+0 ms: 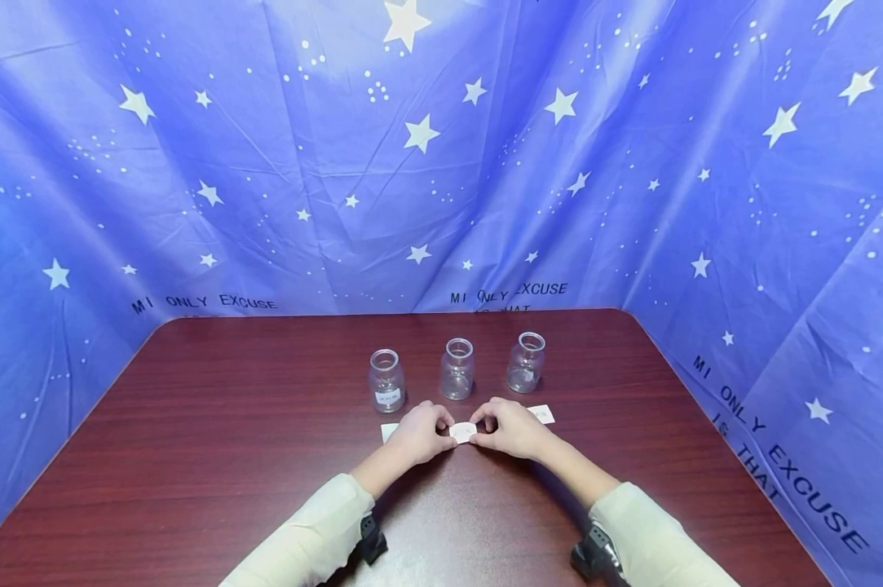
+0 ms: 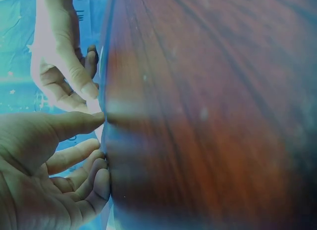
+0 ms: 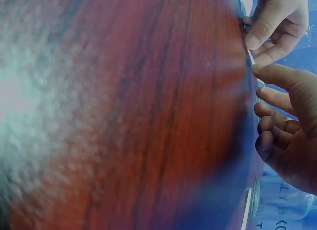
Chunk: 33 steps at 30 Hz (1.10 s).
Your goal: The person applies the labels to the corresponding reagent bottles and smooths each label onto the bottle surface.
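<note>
A small white paper label (image 1: 463, 433) with faint writing lies between my two hands, low over the table. My left hand (image 1: 419, 432) pinches its left edge between thumb and fingers. At the opposite edge, my right hand (image 1: 510, 428) pinches it the same way. In the left wrist view, both the left hand (image 2: 54, 165) and the right hand (image 2: 62, 67) meet at the thin white label. Just beyond the hands stands an upright glass jar (image 1: 457, 371) with an open mouth.
A second glass jar (image 1: 386, 381), bearing a white label (image 1: 388, 397), stands at left; a third jar (image 1: 526, 364) is at right. One white paper slip (image 1: 388, 431) shows partly behind my left hand, another slip (image 1: 540, 414) behind my right. Blue curtains (image 1: 338, 163) border the table (image 1: 228, 424).
</note>
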### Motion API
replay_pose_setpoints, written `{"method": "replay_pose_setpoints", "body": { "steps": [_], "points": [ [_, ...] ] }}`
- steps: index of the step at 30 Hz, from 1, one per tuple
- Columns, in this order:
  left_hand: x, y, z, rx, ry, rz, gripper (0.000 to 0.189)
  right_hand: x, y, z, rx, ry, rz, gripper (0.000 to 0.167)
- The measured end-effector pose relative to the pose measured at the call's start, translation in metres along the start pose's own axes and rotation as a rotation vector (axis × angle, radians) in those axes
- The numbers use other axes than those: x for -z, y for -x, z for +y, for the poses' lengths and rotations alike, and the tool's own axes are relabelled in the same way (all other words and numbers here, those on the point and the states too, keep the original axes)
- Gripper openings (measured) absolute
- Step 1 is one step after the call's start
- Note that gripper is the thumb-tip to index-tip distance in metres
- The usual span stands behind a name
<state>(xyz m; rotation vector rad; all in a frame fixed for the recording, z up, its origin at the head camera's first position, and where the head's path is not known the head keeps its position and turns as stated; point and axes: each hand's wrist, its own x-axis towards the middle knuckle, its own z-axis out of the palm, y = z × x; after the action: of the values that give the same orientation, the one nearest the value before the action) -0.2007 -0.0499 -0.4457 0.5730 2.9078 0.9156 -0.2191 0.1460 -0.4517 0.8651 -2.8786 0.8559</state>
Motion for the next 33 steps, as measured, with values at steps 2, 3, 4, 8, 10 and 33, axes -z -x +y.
{"method": "replay_pose_setpoints", "body": {
  "steps": [2,3,4,8,10,33],
  "points": [
    [0.001,0.000,0.000,0.006,0.032,-0.001,0.023,0.000,0.001,0.002,0.007,-0.025,0.009,0.019],
    [0.001,-0.001,0.000,0.013,0.049,-0.002,0.024,0.001,0.001,0.003,0.008,-0.041,0.011,0.018],
    [0.001,-0.001,-0.001,0.022,0.066,-0.002,0.024,0.001,0.001,0.004,0.008,-0.056,0.011,0.018],
    [0.002,-0.003,-0.003,0.047,0.110,0.001,0.025,0.004,0.002,0.006,-0.016,-0.087,0.011,0.018],
    [0.003,-0.003,-0.004,0.052,0.129,0.003,0.023,0.005,0.002,0.006,-0.019,-0.093,0.018,0.018],
    [0.000,-0.004,-0.013,0.122,0.582,-0.083,0.014,0.010,0.002,0.001,-0.027,-0.150,0.085,0.024]
  ]
}}
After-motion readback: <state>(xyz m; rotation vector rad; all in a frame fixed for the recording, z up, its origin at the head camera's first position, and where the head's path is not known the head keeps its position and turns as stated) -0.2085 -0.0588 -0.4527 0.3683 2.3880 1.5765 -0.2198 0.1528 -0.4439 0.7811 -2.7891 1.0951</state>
